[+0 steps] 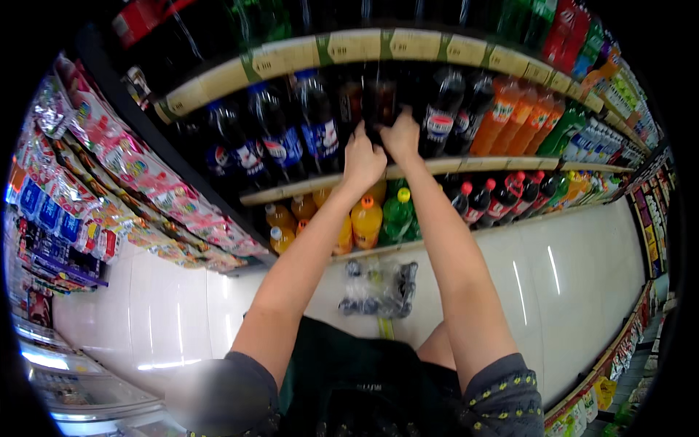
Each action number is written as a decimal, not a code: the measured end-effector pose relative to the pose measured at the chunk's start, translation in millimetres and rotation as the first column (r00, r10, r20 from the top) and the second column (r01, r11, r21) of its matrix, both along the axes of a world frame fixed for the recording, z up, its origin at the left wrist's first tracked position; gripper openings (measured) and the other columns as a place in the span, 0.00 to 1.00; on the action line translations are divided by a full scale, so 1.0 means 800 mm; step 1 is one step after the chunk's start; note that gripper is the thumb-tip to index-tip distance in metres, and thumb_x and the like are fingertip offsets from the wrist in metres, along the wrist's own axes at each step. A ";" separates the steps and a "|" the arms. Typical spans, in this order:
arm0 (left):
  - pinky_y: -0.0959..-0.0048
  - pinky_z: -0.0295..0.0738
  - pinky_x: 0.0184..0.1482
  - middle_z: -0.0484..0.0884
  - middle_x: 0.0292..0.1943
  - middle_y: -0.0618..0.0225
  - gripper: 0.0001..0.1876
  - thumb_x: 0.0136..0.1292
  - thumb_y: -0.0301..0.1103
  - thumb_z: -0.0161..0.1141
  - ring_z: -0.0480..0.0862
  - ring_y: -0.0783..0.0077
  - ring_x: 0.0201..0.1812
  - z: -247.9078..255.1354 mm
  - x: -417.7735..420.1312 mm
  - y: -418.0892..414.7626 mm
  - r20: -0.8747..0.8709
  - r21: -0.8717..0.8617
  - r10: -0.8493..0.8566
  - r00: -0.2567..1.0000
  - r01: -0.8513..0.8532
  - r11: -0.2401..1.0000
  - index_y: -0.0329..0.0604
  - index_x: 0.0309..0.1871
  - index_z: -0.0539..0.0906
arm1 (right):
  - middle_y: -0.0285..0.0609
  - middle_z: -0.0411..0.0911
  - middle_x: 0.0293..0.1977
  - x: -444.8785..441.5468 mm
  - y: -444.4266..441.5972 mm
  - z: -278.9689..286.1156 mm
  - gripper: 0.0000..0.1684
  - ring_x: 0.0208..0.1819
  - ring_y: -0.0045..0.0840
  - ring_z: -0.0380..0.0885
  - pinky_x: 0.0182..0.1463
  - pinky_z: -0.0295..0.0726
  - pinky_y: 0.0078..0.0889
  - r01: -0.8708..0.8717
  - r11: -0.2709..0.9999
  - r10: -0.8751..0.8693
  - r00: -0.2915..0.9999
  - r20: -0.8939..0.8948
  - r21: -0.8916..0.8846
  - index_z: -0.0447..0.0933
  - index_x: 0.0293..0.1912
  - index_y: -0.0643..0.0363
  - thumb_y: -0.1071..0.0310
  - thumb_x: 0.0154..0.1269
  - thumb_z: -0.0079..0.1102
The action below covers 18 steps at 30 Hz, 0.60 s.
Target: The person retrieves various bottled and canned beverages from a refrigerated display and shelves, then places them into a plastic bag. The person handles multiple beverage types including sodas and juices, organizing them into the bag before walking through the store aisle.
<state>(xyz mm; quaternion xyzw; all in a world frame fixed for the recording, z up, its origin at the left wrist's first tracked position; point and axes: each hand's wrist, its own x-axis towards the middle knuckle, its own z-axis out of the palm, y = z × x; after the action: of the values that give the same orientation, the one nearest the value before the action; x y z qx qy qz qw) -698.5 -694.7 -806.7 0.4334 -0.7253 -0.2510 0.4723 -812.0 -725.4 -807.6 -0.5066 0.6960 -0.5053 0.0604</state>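
Note:
Both my hands reach into a dark gap on the middle shelf (480,164) of a drinks rack. My left hand (365,161) has its index finger pointing inward, just below a dark cola bottle (350,104). Beside it, my right hand (403,136) is bent with its fingers near another dark bottle (383,101). Shadow hides whether either hand grips anything. Blue-labelled Pepsi bottles (321,123) stand left of the gap. To its right are black Pepsi bottles (441,114).
Orange soda bottles (497,117) stand farther right. The lower shelf holds yellow drink bottles (366,221), green bottles (401,218) and red-capped cola bottles (483,199). A clear plastic wrapper (377,287) with dark ends lies on the tiled floor (502,284). Snack bags (125,147) hang at left.

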 end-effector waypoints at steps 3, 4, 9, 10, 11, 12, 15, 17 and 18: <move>0.67 0.74 0.56 0.78 0.54 0.45 0.24 0.60 0.21 0.50 0.80 0.54 0.55 -0.025 0.026 0.037 -0.092 -0.080 -0.082 0.992 0.075 0.994 0.31 0.61 0.69 | 0.56 0.78 0.38 0.024 0.058 -0.025 0.24 0.44 0.47 0.78 0.47 0.78 0.40 -0.071 0.894 0.057 0.997 -0.046 -0.441 0.67 0.52 0.65 0.75 0.54 0.61; 0.70 0.75 0.55 0.80 0.51 0.50 0.20 0.62 0.18 0.48 0.81 0.63 0.54 -0.028 0.032 0.060 -0.149 -0.079 -0.122 0.981 0.111 0.991 0.31 0.59 0.70 | 0.53 0.78 0.37 0.029 0.092 -0.025 0.20 0.41 0.43 0.79 0.44 0.79 0.36 -0.128 0.877 0.136 0.991 -0.017 -0.463 0.69 0.49 0.65 0.76 0.55 0.60; 0.76 0.77 0.42 0.83 0.36 0.57 0.10 0.63 0.19 0.50 0.84 0.69 0.37 -0.129 0.066 0.155 -0.121 0.138 -0.130 0.984 0.146 0.980 0.34 0.45 0.78 | 0.48 0.78 0.33 0.041 0.213 -0.123 0.07 0.32 0.35 0.80 0.37 0.78 0.30 -0.260 0.958 0.273 0.956 0.109 -0.119 0.76 0.38 0.65 0.79 0.58 0.56; 0.71 0.77 0.42 0.82 0.37 0.54 0.11 0.60 0.20 0.52 0.84 0.63 0.39 -0.162 0.070 0.167 -0.042 0.224 -0.167 0.985 0.172 0.959 0.34 0.46 0.77 | 0.46 0.80 0.30 0.036 0.224 -0.163 0.07 0.31 0.27 0.81 0.37 0.78 0.27 -0.269 0.963 0.269 0.963 0.033 0.010 0.79 0.38 0.61 0.76 0.59 0.57; 0.66 0.76 0.41 0.80 0.39 0.51 0.12 0.58 0.21 0.53 0.83 0.57 0.41 -0.200 0.078 0.176 0.040 0.308 -0.198 0.979 0.177 0.935 0.34 0.46 0.77 | 0.47 0.81 0.30 0.034 0.234 -0.202 0.07 0.32 0.30 0.82 0.38 0.78 0.29 -0.348 0.909 0.336 0.938 0.091 0.229 0.80 0.38 0.61 0.75 0.58 0.57; 0.60 0.74 0.49 0.78 0.45 0.50 0.15 0.56 0.22 0.56 0.81 0.56 0.46 -0.241 0.092 0.184 0.191 0.414 -0.345 0.919 0.243 0.877 0.34 0.49 0.76 | 0.49 0.81 0.31 0.034 0.244 -0.237 0.07 0.33 0.32 0.82 0.39 0.79 0.32 -0.416 0.800 0.385 0.909 0.161 0.433 0.81 0.37 0.61 0.74 0.58 0.58; 0.45 0.57 0.65 0.71 0.56 0.52 0.23 0.51 0.24 0.60 0.72 0.55 0.58 -0.295 0.104 0.235 0.578 0.525 -0.556 0.598 0.249 0.814 0.35 0.54 0.73 | 0.50 0.82 0.32 0.028 0.270 -0.319 0.10 0.35 0.36 0.83 0.42 0.79 0.35 -0.514 0.524 0.542 0.817 0.200 0.679 0.83 0.37 0.60 0.71 0.56 0.58; 0.39 0.45 0.69 0.69 0.57 0.55 0.27 0.48 0.25 0.62 0.68 0.57 0.63 -0.315 0.103 0.245 0.709 0.532 -0.574 0.409 0.223 0.817 0.37 0.56 0.72 | 0.50 0.83 0.34 0.032 0.282 -0.357 0.11 0.36 0.39 0.82 0.44 0.80 0.35 -0.600 0.423 0.541 0.769 0.342 0.680 0.84 0.37 0.57 0.70 0.55 0.57; 0.38 0.40 0.70 0.69 0.56 0.57 0.28 0.47 0.26 0.63 0.66 0.58 0.63 -0.328 0.103 0.244 0.728 0.549 -0.586 0.356 0.208 0.809 0.38 0.56 0.73 | 0.50 0.83 0.35 0.036 0.284 -0.366 0.12 0.37 0.38 0.83 0.45 0.79 0.35 -0.595 0.402 0.504 0.779 0.374 0.696 0.84 0.39 0.57 0.70 0.56 0.57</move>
<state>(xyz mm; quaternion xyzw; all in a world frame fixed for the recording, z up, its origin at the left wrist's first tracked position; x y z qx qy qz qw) -616.3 -499.4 -1069.2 0.3838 -0.8840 -0.2308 -0.1338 -783.1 -498.2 -1100.0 -0.5996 0.6328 -0.1246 0.4738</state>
